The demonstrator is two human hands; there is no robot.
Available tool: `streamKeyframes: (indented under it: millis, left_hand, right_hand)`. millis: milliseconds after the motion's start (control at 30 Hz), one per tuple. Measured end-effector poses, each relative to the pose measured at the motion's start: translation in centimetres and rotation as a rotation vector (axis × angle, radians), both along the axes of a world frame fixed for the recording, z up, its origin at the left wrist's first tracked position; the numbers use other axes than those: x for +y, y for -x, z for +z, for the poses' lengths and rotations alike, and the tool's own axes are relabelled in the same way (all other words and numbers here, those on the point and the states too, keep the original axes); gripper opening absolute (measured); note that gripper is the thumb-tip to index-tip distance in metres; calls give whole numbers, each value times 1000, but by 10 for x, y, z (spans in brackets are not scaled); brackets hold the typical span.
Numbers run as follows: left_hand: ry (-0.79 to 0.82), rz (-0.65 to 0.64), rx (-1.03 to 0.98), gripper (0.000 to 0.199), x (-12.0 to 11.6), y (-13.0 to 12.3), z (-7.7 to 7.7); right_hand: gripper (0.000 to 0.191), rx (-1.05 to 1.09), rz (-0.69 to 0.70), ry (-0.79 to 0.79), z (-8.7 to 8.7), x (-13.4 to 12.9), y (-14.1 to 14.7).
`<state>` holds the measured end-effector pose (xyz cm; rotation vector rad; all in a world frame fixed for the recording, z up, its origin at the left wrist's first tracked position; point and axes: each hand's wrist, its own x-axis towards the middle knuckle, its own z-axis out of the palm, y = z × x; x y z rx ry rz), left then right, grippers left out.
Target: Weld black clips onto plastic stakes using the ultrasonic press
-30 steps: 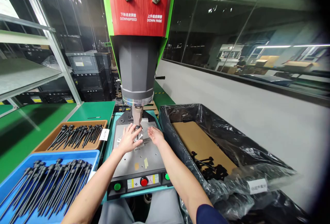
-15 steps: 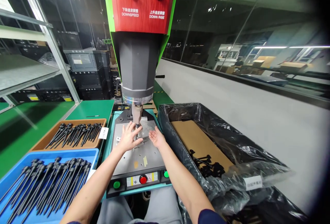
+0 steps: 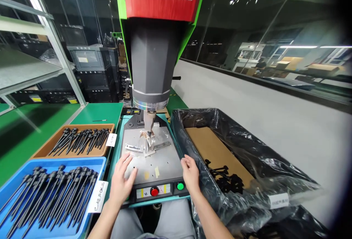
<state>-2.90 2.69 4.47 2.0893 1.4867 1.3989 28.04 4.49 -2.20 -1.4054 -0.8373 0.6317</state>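
My left hand (image 3: 123, 177) is over the front left of the metal work plate (image 3: 162, 169), thumb and fingers apart and holding nothing. It hides most of the left green button. My right hand (image 3: 190, 173) is beside the plate's front right corner, its fingers loosely bent with nothing seen in them. The right green button (image 3: 180, 186) lies just left of that hand, and the red button (image 3: 154, 191) sits between the two hands. Behind them, the metal tool head (image 3: 149, 121) of the press (image 3: 151, 59) points down at a small fixture (image 3: 149, 151) with clear film around it.
On the left, a blue tray (image 3: 100, 165) and a brown tray (image 3: 110, 130) hold several black rod-like parts with thick heads. At right, a bin lined with black plastic (image 3: 198, 154) has cardboard (image 3: 217, 151) and more black parts inside. A metal rack (image 3: 59, 44) stands far left.
Both hands have drawn back from the fixture under the tool head toward the front of the plate and moved apart, one to each side. The view has shifted slightly.
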Motion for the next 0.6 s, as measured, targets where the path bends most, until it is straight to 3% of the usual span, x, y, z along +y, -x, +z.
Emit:
streamKeyframes:
  millis: [100, 167, 233, 333, 600]
  left_hand:
    - [118, 261, -1, 51, -36, 26, -57]
    - [249, 326, -10, 63, -51, 37, -90]
    - [395, 322, -39, 66, -59, 42, -113]
    - [500, 295, -89, 62, -61, 42, -124]
    - [417, 300, -103, 54, -56, 45, -128]
  right_hand:
    - [43, -498, -13, 16, -38, -41, -18]
    - [48, -653, 33, 58, -59, -60, -24]
    - [52, -693, 100, 104, -76, -70, -25]
    - [56, -671, 158, 142, -92, -74, -24]
    - [60, -667, 200, 199, -105, -79, -29]
